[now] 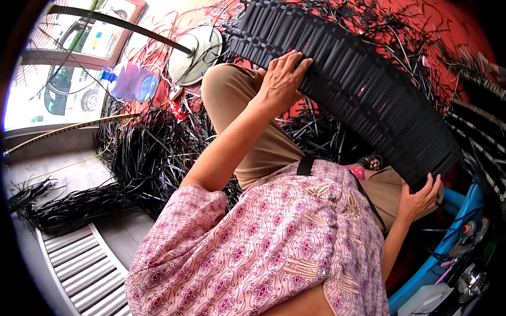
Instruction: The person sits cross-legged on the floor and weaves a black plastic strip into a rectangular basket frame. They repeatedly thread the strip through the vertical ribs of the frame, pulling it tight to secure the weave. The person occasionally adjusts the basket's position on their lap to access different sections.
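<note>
A long black panel [350, 78] woven from flat plastic strips slants across my lap, from the upper middle down to the right. My left hand [282, 80] grips its near edge toward the far end, fingers lying over the top of the weave. At the lower right corner my right hand [418, 200] holds the panel's edge, its fingertips on the rim. Small gaps in the weave let the red floor show through. Loose strip ends [238, 32] stick out at the far left end. The panel's underside is hidden.
Heaps of loose black strips [153, 138] cover the red floor [464, 26] and the grey tiles. A round stand base [195, 53] with a pole and a large water bottle [134, 82] are at the upper left. A blue plastic rim [462, 221] curves at my right, near a slatted metal grate [85, 263] at lower left.
</note>
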Demonstrator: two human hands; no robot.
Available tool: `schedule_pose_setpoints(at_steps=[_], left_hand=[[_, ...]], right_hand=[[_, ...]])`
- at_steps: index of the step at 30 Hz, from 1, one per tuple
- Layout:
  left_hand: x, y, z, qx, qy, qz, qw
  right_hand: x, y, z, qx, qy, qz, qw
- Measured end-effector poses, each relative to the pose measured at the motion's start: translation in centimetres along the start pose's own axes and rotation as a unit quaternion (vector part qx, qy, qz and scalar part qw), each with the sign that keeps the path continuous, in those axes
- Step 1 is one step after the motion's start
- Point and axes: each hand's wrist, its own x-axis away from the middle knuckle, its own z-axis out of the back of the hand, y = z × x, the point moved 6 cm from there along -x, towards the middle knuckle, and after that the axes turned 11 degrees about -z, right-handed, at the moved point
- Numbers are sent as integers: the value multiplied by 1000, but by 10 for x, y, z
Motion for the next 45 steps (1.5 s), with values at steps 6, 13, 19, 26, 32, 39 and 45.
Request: schedule_pose_setpoints(at_steps=[6,13,19,26,32,39,45], left_hand=[[18,-65,25,-87,-9,82,993],[14,-118,27,-106,-30,26,994],[-2,-144,34,-40,17,-55,998],[8,-227,34,-20,-74,28,997],[7,-270,27,-96,-213,79,969],[-52,-146,35,-225,-42,134,964],[-119,70,0,-22,141,-116,983]], right_hand=[[3,7,-6,-36,-5,3,999],[-4,-11,-5,-94,9,-3,996],[-10,-30,-6,-123,-15,-31,992],[-1,-67,2,-170,10,-44,984],[0,-55,6,-267,-46,-56,961],[9,1,19,-302,-43,-112,946],[20,54,23,-318,-53,-225,920]])
